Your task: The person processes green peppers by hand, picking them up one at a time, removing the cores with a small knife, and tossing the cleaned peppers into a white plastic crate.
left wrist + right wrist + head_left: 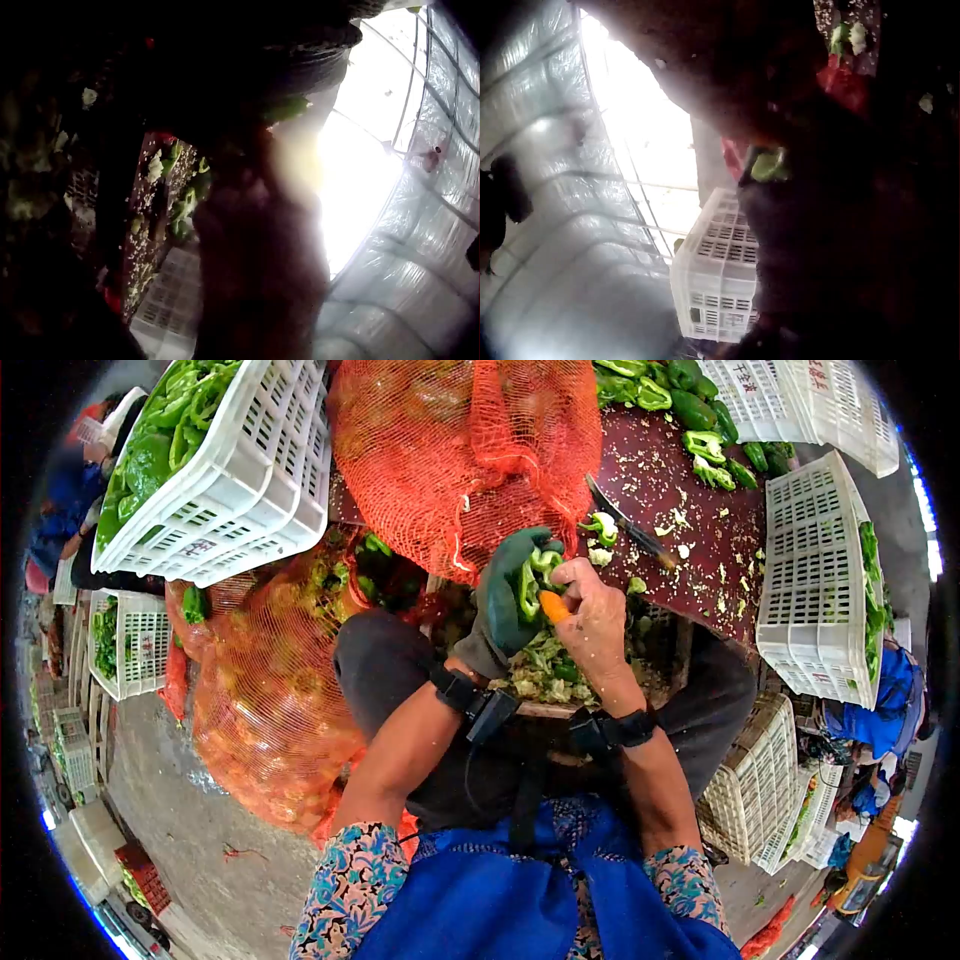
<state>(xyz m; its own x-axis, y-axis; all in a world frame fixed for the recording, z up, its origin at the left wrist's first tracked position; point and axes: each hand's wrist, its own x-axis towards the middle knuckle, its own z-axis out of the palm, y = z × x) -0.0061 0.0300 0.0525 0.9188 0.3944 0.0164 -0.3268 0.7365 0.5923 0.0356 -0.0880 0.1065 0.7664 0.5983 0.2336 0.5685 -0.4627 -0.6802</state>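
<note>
My left hand (500, 610), in a dark green and grey glove, holds a cut-open green bell pepper (529, 592) above my lap. Its pale inside faces my bare right hand (592, 615). The right fingers are curled around a small orange object (554, 607), whose tip points at the pepper's opening; I cannot tell what kind of thing it is. Both wrist views are very dark, but a bit of green pepper (769, 165) shows in the right one. Beneath the hands lies a heap of pepper cores and scraps (545, 672).
A red mesh sack (440, 450) bulges just ahead. On the dark red tabletop (720, 520) lie a knife (628, 522), seeds and cut peppers (707, 448). White crates stand left (255, 480) and right (808, 570). Another filled mesh sack (270, 710) leans at the left.
</note>
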